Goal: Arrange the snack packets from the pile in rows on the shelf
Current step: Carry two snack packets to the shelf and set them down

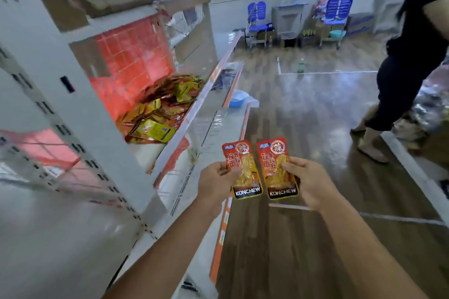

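Snack packets in the hands are numbering two, red and marked KONCHEW, upright side by side and nearly touching, out in front of the shelving: the left hand (215,182) is pinching the left packet (243,170) by its left edge with curled fingers, and the right hand (308,182) is pinching the right packet (279,167) by its right edge likewise. Many more are lying in one loose pile (162,109), too jumbled to count, on the shelf (194,114) behind its clear front rail, with bare board showing at the near end. One other person (408,56) is standing on the wooden floor (303,128) well to the right, open floor lying between.
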The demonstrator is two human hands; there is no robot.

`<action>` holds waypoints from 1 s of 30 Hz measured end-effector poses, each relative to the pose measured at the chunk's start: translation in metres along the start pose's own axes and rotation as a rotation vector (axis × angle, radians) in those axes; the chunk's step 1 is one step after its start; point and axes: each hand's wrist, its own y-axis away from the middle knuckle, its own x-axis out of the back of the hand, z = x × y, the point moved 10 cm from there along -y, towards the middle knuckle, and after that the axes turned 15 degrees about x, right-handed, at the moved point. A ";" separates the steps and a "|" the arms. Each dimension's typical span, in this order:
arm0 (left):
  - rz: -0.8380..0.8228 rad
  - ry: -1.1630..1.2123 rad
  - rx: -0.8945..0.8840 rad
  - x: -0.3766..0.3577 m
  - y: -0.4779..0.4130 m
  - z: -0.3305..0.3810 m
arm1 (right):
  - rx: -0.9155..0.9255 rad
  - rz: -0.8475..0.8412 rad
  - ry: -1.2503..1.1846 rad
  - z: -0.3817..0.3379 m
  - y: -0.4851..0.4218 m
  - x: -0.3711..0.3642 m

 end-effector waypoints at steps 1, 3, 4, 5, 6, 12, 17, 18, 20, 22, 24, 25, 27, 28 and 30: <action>-0.023 0.024 0.019 -0.017 -0.011 0.006 | 0.017 0.020 0.006 -0.008 -0.014 0.015; -0.063 0.046 0.041 -0.049 -0.031 0.020 | 0.050 0.052 0.000 -0.023 -0.041 0.042; -0.079 0.046 0.051 -0.065 -0.041 0.026 | 0.065 0.064 -0.011 -0.029 -0.055 0.054; -0.091 0.045 0.061 -0.080 -0.051 0.032 | 0.076 0.072 -0.016 -0.034 -0.068 0.066; -0.100 0.045 0.069 -0.093 -0.060 0.037 | 0.083 0.081 -0.014 -0.038 -0.080 0.077; -0.131 0.011 0.093 -0.158 -0.121 0.063 | 0.081 0.133 0.052 -0.044 -0.150 0.123; -0.155 -0.026 0.116 -0.199 -0.196 0.091 | 0.075 0.170 0.096 -0.045 -0.229 0.142; -0.163 -0.036 0.116 -0.207 -0.213 0.099 | 0.077 0.183 0.093 -0.046 -0.247 0.145; -0.181 -0.047 0.120 -0.222 -0.246 0.117 | 0.077 0.200 0.094 -0.051 -0.284 0.149; -0.201 -0.047 0.128 -0.237 -0.280 0.139 | 0.066 0.223 0.081 -0.056 -0.321 0.153; -0.219 -0.045 0.120 -0.251 -0.311 0.162 | 0.065 0.242 0.062 -0.063 -0.355 0.159; -0.224 -0.044 0.114 -0.258 -0.326 0.174 | 0.069 0.252 0.056 -0.067 -0.373 0.162; -0.237 -0.037 0.115 -0.273 -0.356 0.193 | 0.077 0.277 0.047 -0.071 -0.406 0.169; -0.241 -0.039 0.116 -0.280 -0.369 0.201 | 0.079 0.287 0.040 -0.072 -0.422 0.172; -0.254 -0.053 0.112 -0.297 -0.397 0.214 | 0.079 0.302 0.023 -0.074 -0.454 0.180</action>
